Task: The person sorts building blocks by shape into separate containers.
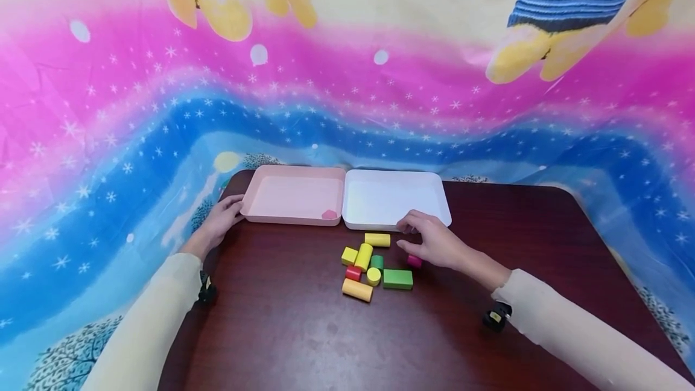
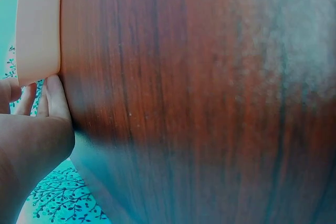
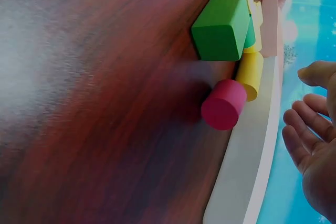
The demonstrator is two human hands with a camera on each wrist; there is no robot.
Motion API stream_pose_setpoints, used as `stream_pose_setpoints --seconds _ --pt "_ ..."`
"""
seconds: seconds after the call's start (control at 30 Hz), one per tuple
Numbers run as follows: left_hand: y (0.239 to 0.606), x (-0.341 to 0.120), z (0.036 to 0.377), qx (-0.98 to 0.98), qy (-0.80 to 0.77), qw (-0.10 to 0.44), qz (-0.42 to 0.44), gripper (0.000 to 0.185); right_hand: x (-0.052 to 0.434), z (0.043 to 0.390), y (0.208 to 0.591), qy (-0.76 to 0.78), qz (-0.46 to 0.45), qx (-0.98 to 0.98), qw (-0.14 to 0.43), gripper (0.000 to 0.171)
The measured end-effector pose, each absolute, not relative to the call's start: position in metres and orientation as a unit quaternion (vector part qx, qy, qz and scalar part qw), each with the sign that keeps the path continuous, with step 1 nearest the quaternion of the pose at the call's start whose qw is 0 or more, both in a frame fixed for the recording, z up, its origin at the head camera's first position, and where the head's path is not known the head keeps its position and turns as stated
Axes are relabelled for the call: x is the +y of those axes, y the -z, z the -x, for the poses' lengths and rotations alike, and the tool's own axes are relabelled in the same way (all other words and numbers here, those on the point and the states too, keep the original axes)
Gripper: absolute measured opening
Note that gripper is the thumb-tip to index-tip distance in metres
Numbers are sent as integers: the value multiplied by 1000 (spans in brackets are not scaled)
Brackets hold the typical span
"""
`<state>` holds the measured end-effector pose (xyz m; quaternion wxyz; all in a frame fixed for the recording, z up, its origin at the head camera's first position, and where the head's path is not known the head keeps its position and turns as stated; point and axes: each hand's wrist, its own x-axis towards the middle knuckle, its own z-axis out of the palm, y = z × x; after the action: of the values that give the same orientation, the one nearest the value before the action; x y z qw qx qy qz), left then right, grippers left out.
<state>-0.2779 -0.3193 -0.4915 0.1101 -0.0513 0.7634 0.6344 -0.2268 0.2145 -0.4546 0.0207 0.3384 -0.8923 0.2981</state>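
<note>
My left hand [image 1: 222, 219] is at the left end of the pink tray [image 1: 293, 222]; its fingers touch the tray's outer wall near the front corner. The left wrist view shows those fingers [image 2: 56, 98] against the tray's end [image 2: 39, 40]. My right hand [image 1: 434, 241], thumb and fingers apart and holding nothing, hovers by the front right of the white tray [image 1: 374, 226]. Just below it in the head view lies a magenta cylinder [image 1: 415, 261], partly covered by the hand. In the right wrist view this cylinder [image 3: 223, 106] stands apart from the fingers [image 3: 302, 124].
In front of the trays lie several blocks: a green rectangular block [image 1: 398, 279], yellow cylinders such as one near the white tray [image 1: 377, 240], a yellow cube [image 1: 349, 256], a red cylinder [image 1: 353, 273] and an orange cylinder [image 1: 357, 290]. A printed curtain [image 1: 347, 107] hangs behind the dark table [image 1: 282, 330].
</note>
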Motion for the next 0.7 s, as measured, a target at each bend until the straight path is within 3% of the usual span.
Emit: stream_pose_setpoints --seconds 0.23,0.7 --pt "477 -315 273 759 -638 116 55 54 230 219 466 -304 -316 -898 35 30" --pt "488 -316 276 769 -628 104 58 54 242 210 484 -311 -290 -905 3 31"
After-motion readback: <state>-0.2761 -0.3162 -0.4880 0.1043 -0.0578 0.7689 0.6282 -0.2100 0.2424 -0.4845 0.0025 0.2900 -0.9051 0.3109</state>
